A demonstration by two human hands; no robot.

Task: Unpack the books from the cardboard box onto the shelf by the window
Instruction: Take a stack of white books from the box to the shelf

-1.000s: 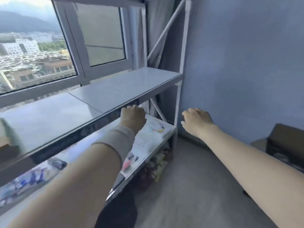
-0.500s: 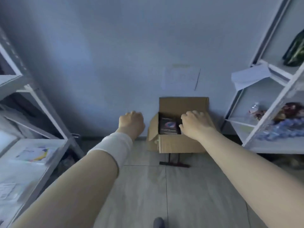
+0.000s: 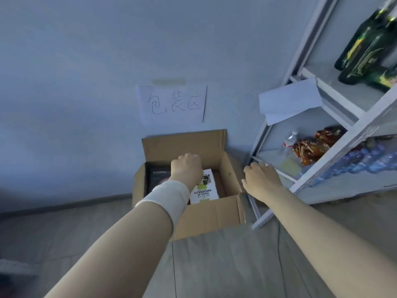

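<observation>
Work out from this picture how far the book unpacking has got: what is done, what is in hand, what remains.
Done: the cardboard box stands with its flaps open. In hand: the left hand reaches into it above the white "Literature of Classic" book; whether it grips anything is unclear. The right hand hovers empty outside. Left: that book and the black book remain inside.

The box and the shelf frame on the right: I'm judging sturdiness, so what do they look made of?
The box looks like plain brown corrugated cardboard, matte, with creased flaps and raw cut edges. The shelf frame looks like white-painted metal angle posts with a smooth, faintly glossy finish, though painted wood can't be ruled out.
</observation>
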